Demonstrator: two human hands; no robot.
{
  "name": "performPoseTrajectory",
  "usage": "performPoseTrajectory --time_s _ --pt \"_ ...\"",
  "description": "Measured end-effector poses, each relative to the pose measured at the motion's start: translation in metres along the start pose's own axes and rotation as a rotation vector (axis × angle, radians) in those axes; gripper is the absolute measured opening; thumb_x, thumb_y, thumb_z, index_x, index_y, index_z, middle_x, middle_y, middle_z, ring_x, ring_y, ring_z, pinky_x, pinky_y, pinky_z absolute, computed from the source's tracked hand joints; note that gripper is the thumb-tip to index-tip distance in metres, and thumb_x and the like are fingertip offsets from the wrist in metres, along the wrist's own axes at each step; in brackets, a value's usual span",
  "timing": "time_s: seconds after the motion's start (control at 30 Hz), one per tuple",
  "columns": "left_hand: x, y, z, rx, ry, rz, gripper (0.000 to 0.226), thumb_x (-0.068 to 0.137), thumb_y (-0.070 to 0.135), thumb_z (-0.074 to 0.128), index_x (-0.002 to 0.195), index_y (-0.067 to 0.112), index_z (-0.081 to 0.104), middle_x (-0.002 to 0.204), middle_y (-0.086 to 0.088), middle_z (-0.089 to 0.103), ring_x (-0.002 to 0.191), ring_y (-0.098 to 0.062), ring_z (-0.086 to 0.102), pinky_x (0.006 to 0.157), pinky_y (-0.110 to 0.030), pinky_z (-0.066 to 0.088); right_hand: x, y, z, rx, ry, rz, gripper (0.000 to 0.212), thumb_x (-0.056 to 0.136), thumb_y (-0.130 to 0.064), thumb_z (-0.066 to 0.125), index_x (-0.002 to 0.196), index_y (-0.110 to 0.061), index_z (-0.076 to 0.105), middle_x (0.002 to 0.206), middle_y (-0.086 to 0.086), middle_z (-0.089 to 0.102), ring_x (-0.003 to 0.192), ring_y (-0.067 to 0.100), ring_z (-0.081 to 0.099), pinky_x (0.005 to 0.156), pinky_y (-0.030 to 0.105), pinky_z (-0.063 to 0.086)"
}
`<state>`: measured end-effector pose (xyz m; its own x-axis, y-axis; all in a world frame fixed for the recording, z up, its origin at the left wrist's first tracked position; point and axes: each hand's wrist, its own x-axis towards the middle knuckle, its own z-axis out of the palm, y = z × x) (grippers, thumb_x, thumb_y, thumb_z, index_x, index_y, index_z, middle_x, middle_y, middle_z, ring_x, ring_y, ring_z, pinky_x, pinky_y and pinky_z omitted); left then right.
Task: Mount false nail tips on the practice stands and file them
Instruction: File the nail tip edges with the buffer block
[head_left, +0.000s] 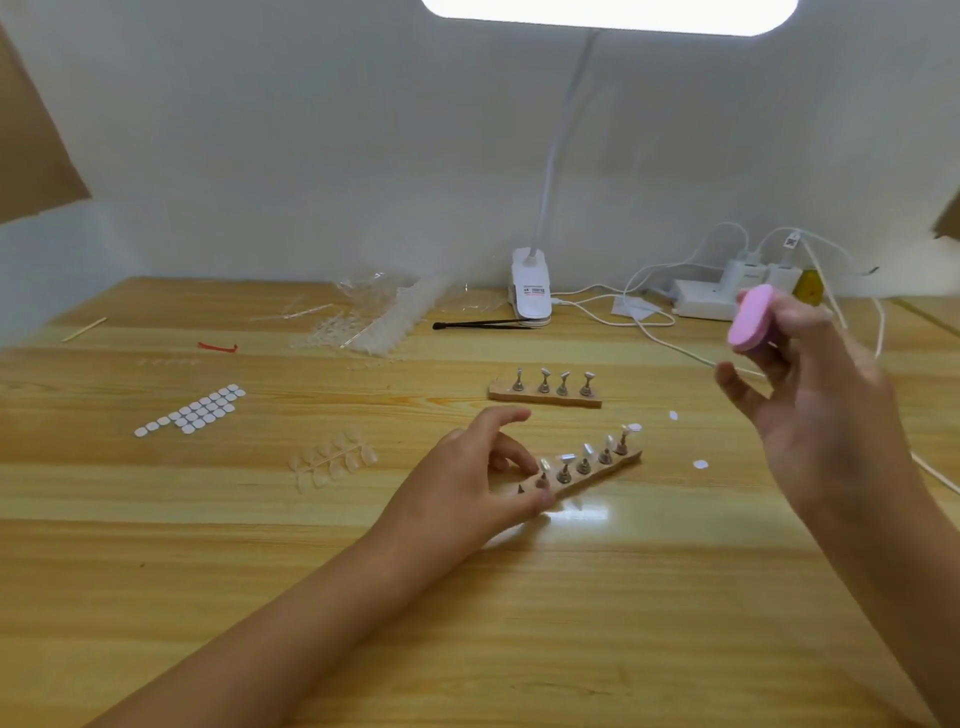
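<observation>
Now filing seems at hand — left hand pinches the stand by its end, tips just beyond its fingers, right hand grips the file well above them — next, lower it squarely onto one tip.

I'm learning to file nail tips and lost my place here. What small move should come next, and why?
Probably lower the right hand so the pink file meets a nail tip on the near stand. The left hand pinches that stand's left end, several pegs carry tips, and the file is held raised, clear of them.
</observation>
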<state>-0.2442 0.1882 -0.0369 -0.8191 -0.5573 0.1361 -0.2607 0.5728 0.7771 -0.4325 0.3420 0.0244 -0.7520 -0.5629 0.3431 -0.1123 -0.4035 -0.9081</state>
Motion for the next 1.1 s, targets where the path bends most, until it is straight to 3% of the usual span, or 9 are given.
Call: performPoseTrajectory --time_s 0.07,0.17,0.23,0.33,0.4,0.6,0.7,0.87,1.1 --pt "-0.003 0.001 -0.002 0.001 -0.040 0.013 0.071 0.078 0.042 0.080 0.135 0.048 0.039 0.096 0.028 0.066 0.101 0.009 0.054 0.085 -0.010 0.041 0.008 0.003 -0.010 0.062 0.099 0.087 0.022 0.092 -0.034 0.061 0.075 -0.029 0.074 0.084 -0.012 0.064 0.077 0.000 0.060 0.081 0.034 0.053" --pt "-0.010 0.003 -0.010 -0.138 -0.199 0.015 0.057 0.083 0.036 0.075 0.128 0.050 0.044 0.092 0.018 0.073 0.092 0.002 0.066 0.086 -0.017 0.049 0.012 0.010 -0.013 0.005 0.040 0.287 0.013 0.086 -0.033 0.067 0.086 -0.020 0.069 0.097 -0.002 0.062 0.092 0.010 0.061 0.080 0.046 0.058" --pt "-0.015 0.005 -0.016 -0.195 -0.254 0.022 0.042 0.084 0.032 0.067 0.117 0.052 0.050 0.085 0.011 0.075 0.079 0.003 0.066 0.073 -0.009 0.046 0.011 0.015 -0.011 -0.037 -0.061 0.429 0.028 0.076 -0.034 0.069 0.093 -0.012 0.067 0.115 0.006 0.061 0.106 0.019 0.060 0.080 0.055 0.057" --pt "-0.015 0.004 -0.017 -0.152 -0.171 0.038 0.030 0.086 0.026 0.065 0.108 0.047 0.057 0.084 0.014 0.074 0.066 0.007 0.057 0.066 -0.004 0.040 0.007 0.016 -0.005 -0.018 -0.135 0.544 0.044 0.070 -0.033 0.072 0.104 -0.004 0.068 0.128 0.012 0.059 0.117 0.027 0.059 0.080 0.059 0.056" --pt "-0.014 0.002 -0.015 -0.155 -0.120 0.037 0.027 0.089 0.022 0.068 0.106 0.041 0.061 0.087 0.019 0.072 0.066 0.008 0.056 0.066 -0.005 0.041 0.006 0.017 -0.003 0.039 -0.147 0.591 0.052 0.071 -0.031 0.072 0.115 -0.003 0.066 0.130 0.016 0.058 0.116 0.029 0.062 0.078 0.057 0.057" --pt "-0.014 -0.002 -0.010 -0.074 -0.079 0.090 0.023 0.089 0.027 0.071 0.103 0.044 0.065 0.098 0.027 0.063 0.085 0.000 0.061 0.073 -0.011 0.047 -0.005 0.025 0.009 0.218 -0.306 0.759 0.033 0.077 -0.027 0.077 0.103 -0.006 0.075 0.123 0.018 0.066 0.111 0.033 0.065 0.079 0.063 0.053" --pt "-0.013 -0.001 -0.011 -0.046 -0.080 0.122 0.019 0.089 0.029 0.070 0.101 0.043 0.068 0.099 0.026 0.061 0.087 0.001 0.057 0.073 -0.011 0.045 -0.009 0.026 0.013 0.205 -0.356 0.751 0.029 0.081 -0.026 0.073 0.103 -0.006 0.075 0.117 0.017 0.069 0.109 0.027 0.067 0.081 0.055 0.056" --pt "-0.004 0.009 -0.006 -0.077 -0.065 0.104 0.014 0.085 0.036 0.071 0.096 0.045 0.070 0.097 0.020 0.060 0.098 0.005 0.047 0.073 -0.007 0.040 -0.009 0.026 0.016 0.161 -0.361 0.694 0.037 0.076 -0.030 0.068 0.106 -0.010 0.076 0.093 0.006 0.063 0.079 0.011 0.059 0.073 0.025 0.057" --pt "0.003 0.009 0.003 -0.003 -0.082 0.072 0.012 0.084 0.039 0.073 0.080 0.046 0.064 0.095 0.019 0.060 0.098 0.007 0.043 0.072 -0.010 0.034 -0.011 0.023 0.021 0.242 -0.413 0.714 0.037 0.081 -0.026 0.063 0.112 -0.008 0.073 0.091 0.005 0.066 0.078 0.010 0.063 0.072 0.024 0.058"
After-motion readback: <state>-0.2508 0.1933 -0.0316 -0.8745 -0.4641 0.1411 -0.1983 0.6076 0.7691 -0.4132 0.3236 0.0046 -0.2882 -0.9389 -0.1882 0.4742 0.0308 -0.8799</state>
